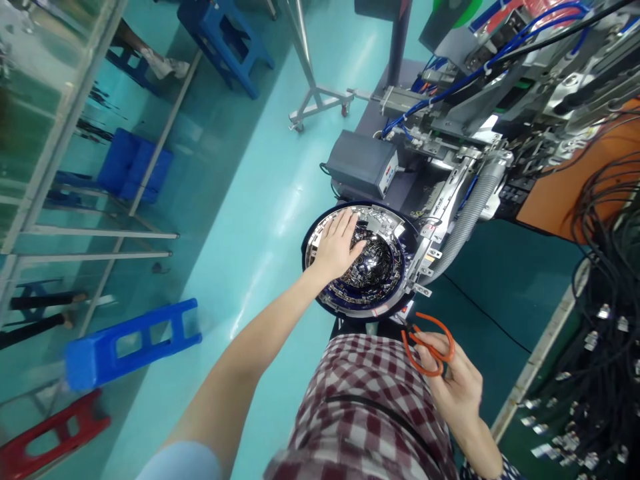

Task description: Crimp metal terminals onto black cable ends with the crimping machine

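Observation:
My left hand [336, 247] lies flat with fingers stretched out over the left side of a round feeder bowl [360, 308]. Small shiny metal parts [373, 263] fill the middle of the bowl and line its spiral ledge; some are hidden under the palm. Low on the right, my right hand [453, 380] has its fingers through the orange handles of a pair of scissors [445, 333]. The scissors point toward the bowl's lower right rim, and their blades are hard to make out.
A grey control box [363, 162] stands behind the bowl. Right of it are a feed track [435, 220], a ribbed grey hose [470, 213] and machinery with blue tubes. Black cables [600, 300] hang at far right. Blue stools [133, 343] and a metal-framed table [65, 127] stand left.

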Tool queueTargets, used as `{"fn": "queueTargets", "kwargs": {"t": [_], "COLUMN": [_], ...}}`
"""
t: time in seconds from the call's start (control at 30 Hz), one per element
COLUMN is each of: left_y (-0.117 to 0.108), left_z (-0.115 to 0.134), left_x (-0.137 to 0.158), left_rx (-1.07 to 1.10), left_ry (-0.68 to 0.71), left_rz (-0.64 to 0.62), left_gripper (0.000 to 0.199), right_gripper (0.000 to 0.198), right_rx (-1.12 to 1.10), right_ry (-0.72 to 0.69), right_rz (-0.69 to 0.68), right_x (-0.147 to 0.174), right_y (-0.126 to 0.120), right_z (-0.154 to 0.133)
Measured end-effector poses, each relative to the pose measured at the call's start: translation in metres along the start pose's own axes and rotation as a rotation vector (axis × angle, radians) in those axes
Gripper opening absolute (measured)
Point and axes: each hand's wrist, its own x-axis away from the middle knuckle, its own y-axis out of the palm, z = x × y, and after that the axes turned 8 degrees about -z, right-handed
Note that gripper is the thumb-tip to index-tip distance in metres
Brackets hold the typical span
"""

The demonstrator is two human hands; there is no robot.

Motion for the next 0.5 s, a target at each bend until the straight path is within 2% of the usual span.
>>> {"fn": "queueTargets", "kwargs": {"t": [0.17, 0.33, 0.5], "left_y": [0.001, 0.0, -0.004], "left_z": [0.008, 0.013, 0.018], "left_x": [-0.001, -0.011, 0.0], "left_rx": [0.034, -0.041, 0.02], "left_ry": [0.03, 0.042, 0.064], "left_rz": [0.005, -0.059, 0.036], "left_gripper": [0.062, 0.059, 0.053], "right_gripper": [0.027, 0.026, 0.03], "right_rx": [-0.021, -0.057, -0.073], "right_ry": [0.033, 0.046, 0.055], "right_rz": [0.011, 0.006, 0.017], "right_x": [0.001, -0.001, 0.004], "right_y": [0.0, -0.003, -0.005], "right_z": [-0.003, -0.007, -0.002]}}
